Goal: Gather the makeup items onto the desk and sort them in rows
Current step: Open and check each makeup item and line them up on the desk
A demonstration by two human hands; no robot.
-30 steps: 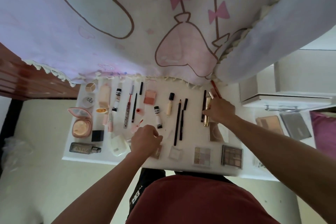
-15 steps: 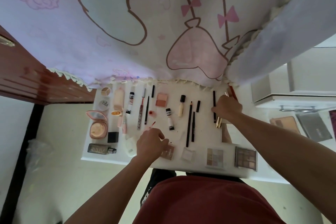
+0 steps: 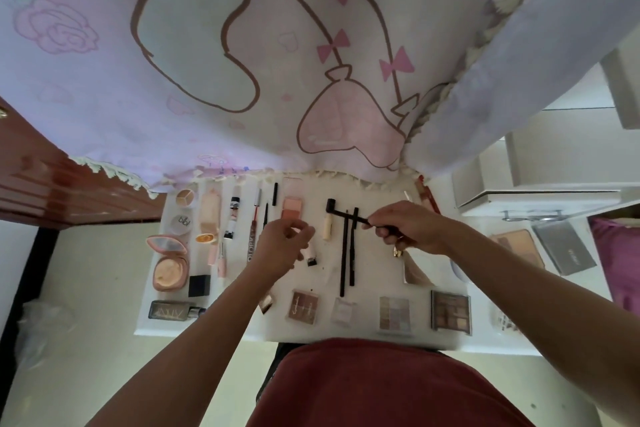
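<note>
right hand (image 3: pixel 408 230) pinching black pencil (image 3: pixel 362 218), open compact (image 3: pixel 168 270) showing powder

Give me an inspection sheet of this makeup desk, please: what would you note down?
Surface: white desk, mostly covered.
Job's things: eyeshadow palettes along the near edge; long black pencils, blush, concealer tube and pink compact in rows behind.
Clutter: tan palette and grey case lie apart, right of the rows.
Grips: right hand pinches a thin black pencil; left hand hovers loosely curled, nothing seen in it.
Cables: nothing seen.
Surroundings: cartoon-print cloth hangs down to the far edge; wooden furniture on the left, white drawer unit on the right.
</note>
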